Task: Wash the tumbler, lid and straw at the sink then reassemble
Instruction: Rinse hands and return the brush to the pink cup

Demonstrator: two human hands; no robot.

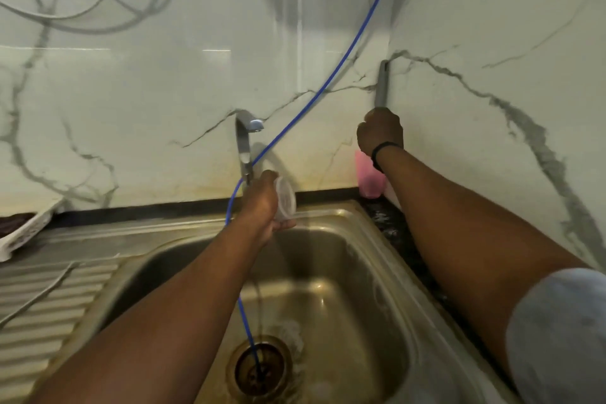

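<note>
Two bare forearms, no rings or gloves visible. Thin black band (382,154) round right wrist. Pale blue-grey sleeve (557,334) pushed up above right elbow, cuff edge rounded, fabric slightly mottled. Left arm bare as far as frame edge.

I am standing in a home kitchen. In front of me a steel sink (354,223) with a ribbed draining board (49,298) and a tap (244,141) sits against marble-patterned wall tiles (131,92).
</note>
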